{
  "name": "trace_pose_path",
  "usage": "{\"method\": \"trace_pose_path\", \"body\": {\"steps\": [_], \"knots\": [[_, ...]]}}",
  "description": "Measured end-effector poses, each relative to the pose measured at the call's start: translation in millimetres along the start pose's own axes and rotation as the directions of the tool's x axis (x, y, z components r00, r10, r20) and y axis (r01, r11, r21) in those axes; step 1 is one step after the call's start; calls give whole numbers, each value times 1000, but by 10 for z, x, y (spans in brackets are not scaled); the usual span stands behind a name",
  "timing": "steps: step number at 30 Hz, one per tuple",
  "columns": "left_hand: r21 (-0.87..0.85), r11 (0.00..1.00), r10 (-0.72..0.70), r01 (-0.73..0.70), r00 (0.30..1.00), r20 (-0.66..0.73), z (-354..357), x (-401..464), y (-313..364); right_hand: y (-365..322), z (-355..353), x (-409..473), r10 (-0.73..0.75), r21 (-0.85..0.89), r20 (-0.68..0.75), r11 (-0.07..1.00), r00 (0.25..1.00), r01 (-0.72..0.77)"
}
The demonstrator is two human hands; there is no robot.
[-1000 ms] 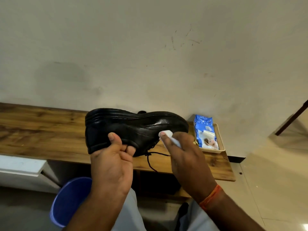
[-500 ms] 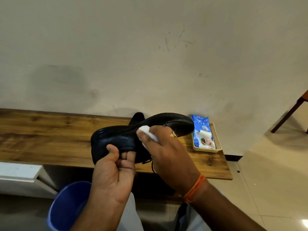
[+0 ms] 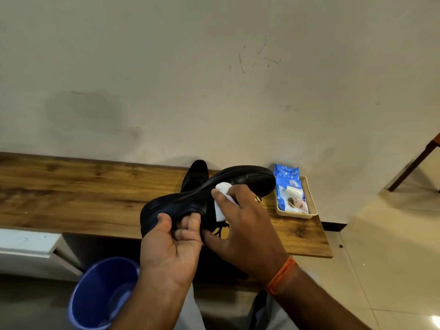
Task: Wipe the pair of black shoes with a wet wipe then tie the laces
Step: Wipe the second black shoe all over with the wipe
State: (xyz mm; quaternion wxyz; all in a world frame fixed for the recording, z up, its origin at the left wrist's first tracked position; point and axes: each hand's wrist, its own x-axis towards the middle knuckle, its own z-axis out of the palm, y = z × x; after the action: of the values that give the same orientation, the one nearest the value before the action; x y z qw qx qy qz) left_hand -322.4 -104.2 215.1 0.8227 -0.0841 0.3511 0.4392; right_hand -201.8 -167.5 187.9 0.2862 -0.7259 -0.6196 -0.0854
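The right hand (image 3: 247,225) pinches a folded white wet wipe (image 3: 222,198) against the side of the glossy black leather shoe (image 3: 202,198). The left hand (image 3: 171,248) clamps the heel end above the wooden bench (image 3: 71,198). Since a second ago, the shoe has rolled sole-upward and the wipe has shifted rearward: wiping continues. The second black shoe (image 3: 195,175) stands behind; laces remain untied.

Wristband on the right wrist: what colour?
Orange wristband, plain as far as visible; the head view shows it.
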Motion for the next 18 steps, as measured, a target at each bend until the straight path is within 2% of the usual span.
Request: {"method": "trace_pose_path", "body": {"steps": [4,8,13,18], "knots": [[-18,1000,-20,21,1000,23,7,4,-49,-19,68,53,55,-27,-61,998,997,-56],[14,1000,4,-5,998,61,34,-10,-89,-22,24,149,-20,-123,-111,992,994,6],[270,951,131,-152,987,94,9,3,-178,-51,-11,258,-88,-185,-64,980,994,75],[319,925,168,-207,975,147,12,6,-220,-38,-51,346,-169,-208,-62,966,984,153]]}}
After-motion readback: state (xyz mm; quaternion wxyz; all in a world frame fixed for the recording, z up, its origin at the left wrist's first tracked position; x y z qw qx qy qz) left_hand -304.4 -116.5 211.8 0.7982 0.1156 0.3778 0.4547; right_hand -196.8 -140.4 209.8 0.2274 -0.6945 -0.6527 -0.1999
